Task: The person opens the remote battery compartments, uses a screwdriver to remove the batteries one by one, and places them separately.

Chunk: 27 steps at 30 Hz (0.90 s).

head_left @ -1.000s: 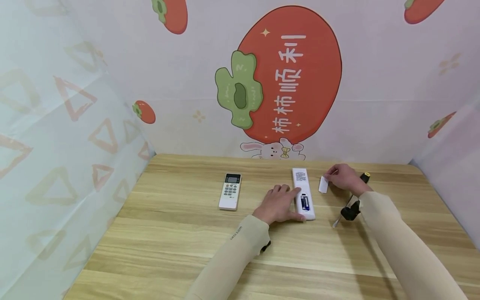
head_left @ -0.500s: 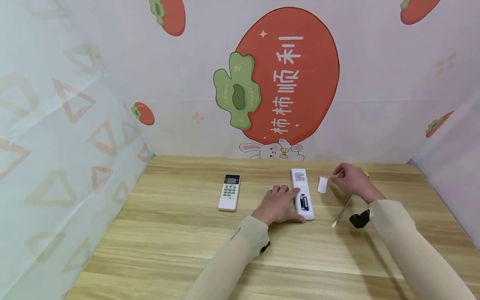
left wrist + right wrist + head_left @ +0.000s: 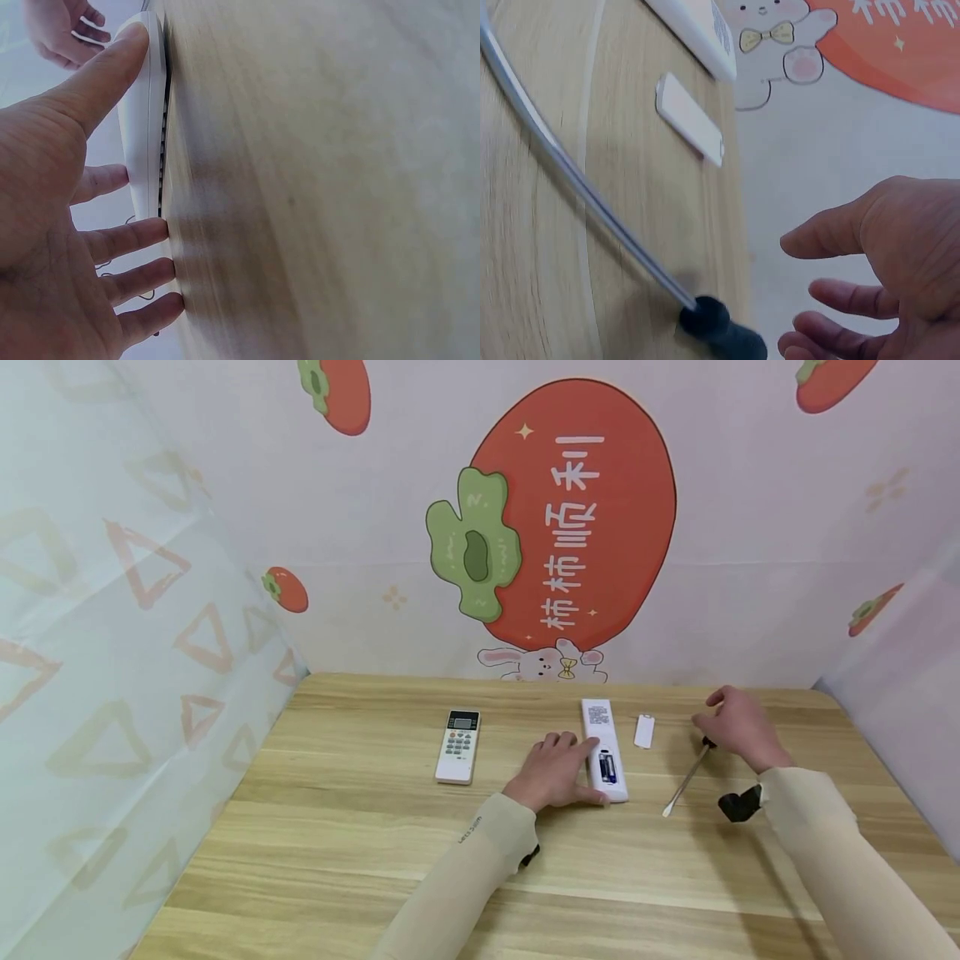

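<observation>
A white remote control (image 3: 597, 727) lies back side up, its battery bay uncovered and batteries (image 3: 607, 768) showing inside. My left hand (image 3: 551, 771) steadies it, the thumb against the near end and the index finger at the left side, the other fingers spread on the table. The loose battery cover (image 3: 644, 732) lies just right of the remote. My right hand (image 3: 742, 727) hovers over the handle of a screwdriver (image 3: 684, 783), hiding most of that handle in the head view. The right wrist view shows its fingers apart from the dark handle (image 3: 716, 326), holding nothing.
A second remote control (image 3: 458, 747) lies face up to the left, its buttons and screen visible. The wooden table (image 3: 337, 827) ends at a printed backdrop (image 3: 360, 627) behind, with more printed sheet at both sides.
My right hand has let go of the battery cover, leaving it on the table, and has moved right to above the screwdriver's handle. My left hand stays at the remote.
</observation>
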Each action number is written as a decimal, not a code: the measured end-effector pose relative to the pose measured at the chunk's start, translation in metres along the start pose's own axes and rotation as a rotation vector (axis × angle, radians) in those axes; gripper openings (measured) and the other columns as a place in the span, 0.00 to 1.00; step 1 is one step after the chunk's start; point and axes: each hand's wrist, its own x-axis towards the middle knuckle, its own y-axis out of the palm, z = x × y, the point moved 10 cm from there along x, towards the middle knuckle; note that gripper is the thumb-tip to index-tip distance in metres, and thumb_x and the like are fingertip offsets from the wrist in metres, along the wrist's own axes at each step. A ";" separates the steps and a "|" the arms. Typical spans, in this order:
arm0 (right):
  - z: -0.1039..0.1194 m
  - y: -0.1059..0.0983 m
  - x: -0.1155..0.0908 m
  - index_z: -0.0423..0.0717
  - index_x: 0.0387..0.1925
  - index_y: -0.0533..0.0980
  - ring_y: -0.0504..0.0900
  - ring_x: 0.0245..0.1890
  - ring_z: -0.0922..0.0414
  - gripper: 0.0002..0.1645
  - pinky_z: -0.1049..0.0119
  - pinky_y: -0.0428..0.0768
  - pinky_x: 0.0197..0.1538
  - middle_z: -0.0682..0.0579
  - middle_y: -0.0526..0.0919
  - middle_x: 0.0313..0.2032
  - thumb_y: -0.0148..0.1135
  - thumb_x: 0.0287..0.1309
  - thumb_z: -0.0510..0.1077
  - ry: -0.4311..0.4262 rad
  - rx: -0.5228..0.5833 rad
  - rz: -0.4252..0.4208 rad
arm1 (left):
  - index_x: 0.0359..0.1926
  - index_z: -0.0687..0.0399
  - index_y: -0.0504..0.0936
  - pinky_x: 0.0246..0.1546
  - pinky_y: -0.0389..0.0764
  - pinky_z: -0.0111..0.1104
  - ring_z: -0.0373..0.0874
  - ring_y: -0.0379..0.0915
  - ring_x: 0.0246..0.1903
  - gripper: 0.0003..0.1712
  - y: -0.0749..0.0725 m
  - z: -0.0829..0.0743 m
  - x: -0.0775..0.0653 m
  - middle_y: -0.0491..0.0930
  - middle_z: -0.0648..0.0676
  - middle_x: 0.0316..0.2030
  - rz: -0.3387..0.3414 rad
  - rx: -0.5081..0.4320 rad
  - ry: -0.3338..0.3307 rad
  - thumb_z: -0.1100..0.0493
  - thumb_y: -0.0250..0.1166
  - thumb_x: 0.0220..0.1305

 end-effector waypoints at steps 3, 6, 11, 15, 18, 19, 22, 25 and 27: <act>-0.011 -0.004 0.000 0.20 0.58 0.66 0.80 0.36 0.41 0.34 0.53 0.79 0.34 0.27 0.78 0.45 0.59 0.67 0.49 0.036 -0.003 -0.009 | 0.77 0.34 0.62 0.68 0.64 0.44 0.48 0.62 0.65 0.55 0.000 0.000 0.000 0.68 0.50 0.67 -0.002 -0.006 0.001 0.24 0.69 0.52; -0.021 -0.008 -0.001 0.19 0.58 0.64 0.78 0.36 0.40 0.37 0.52 0.78 0.34 0.26 0.76 0.46 0.59 0.67 0.51 0.075 -0.011 -0.022 | 0.77 0.34 0.62 0.68 0.64 0.44 0.48 0.62 0.65 0.55 0.000 0.000 -0.001 0.68 0.50 0.67 -0.001 -0.009 0.000 0.24 0.69 0.52; -0.036 -0.010 -0.001 0.14 0.63 0.58 0.75 0.45 0.30 0.49 0.42 0.77 0.41 0.18 0.69 0.53 0.60 0.67 0.58 0.131 -0.028 -0.024 | 0.78 0.34 0.62 0.68 0.64 0.44 0.49 0.61 0.66 0.55 -0.001 0.000 -0.001 0.68 0.50 0.68 0.000 -0.010 0.001 0.24 0.68 0.52; -0.047 -0.008 0.000 0.11 0.65 0.51 0.70 0.52 0.24 0.60 0.36 0.75 0.48 0.13 0.61 0.57 0.58 0.66 0.65 0.192 -0.027 0.012 | 0.78 0.35 0.62 0.68 0.64 0.44 0.49 0.62 0.66 0.55 -0.001 0.000 -0.001 0.68 0.50 0.68 0.001 -0.006 -0.001 0.24 0.68 0.52; -0.052 -0.005 0.001 0.10 0.63 0.50 0.70 0.49 0.25 0.64 0.39 0.76 0.45 0.13 0.62 0.55 0.57 0.65 0.70 0.227 -0.035 0.054 | 0.78 0.35 0.62 0.68 0.64 0.44 0.49 0.62 0.65 0.55 -0.001 0.000 -0.001 0.68 0.50 0.67 0.000 -0.004 0.000 0.24 0.68 0.53; -0.053 -0.004 0.002 0.10 0.61 0.52 0.72 0.46 0.28 0.64 0.42 0.76 0.42 0.15 0.64 0.51 0.57 0.64 0.71 0.239 -0.036 0.068 | 0.78 0.35 0.62 0.68 0.64 0.44 0.49 0.62 0.65 0.55 -0.001 0.000 0.000 0.68 0.50 0.67 -0.001 -0.004 0.000 0.24 0.68 0.52; -0.055 0.000 0.003 0.15 0.51 0.59 0.72 0.34 0.40 0.58 0.54 0.73 0.32 0.27 0.69 0.38 0.57 0.62 0.73 0.254 -0.045 0.104 | 0.78 0.35 0.61 0.68 0.64 0.44 0.49 0.62 0.65 0.56 -0.001 0.000 0.000 0.68 0.50 0.67 -0.001 -0.003 0.001 0.24 0.68 0.52; -0.057 0.005 0.006 0.27 0.37 0.65 0.69 0.27 0.49 0.45 0.60 0.68 0.28 0.41 0.67 0.28 0.60 0.61 0.71 0.262 -0.036 0.132 | 0.78 0.35 0.61 0.68 0.64 0.44 0.49 0.62 0.65 0.56 0.000 0.001 0.000 0.68 0.50 0.67 0.001 -0.005 -0.001 0.24 0.68 0.52; -0.057 0.008 0.007 0.35 0.30 0.66 0.69 0.24 0.52 0.38 0.62 0.68 0.28 0.45 0.68 0.24 0.61 0.61 0.68 0.259 -0.025 0.147 | 0.78 0.35 0.62 0.67 0.64 0.44 0.49 0.62 0.65 0.55 0.000 0.001 0.000 0.68 0.50 0.67 0.002 -0.008 -0.001 0.24 0.68 0.52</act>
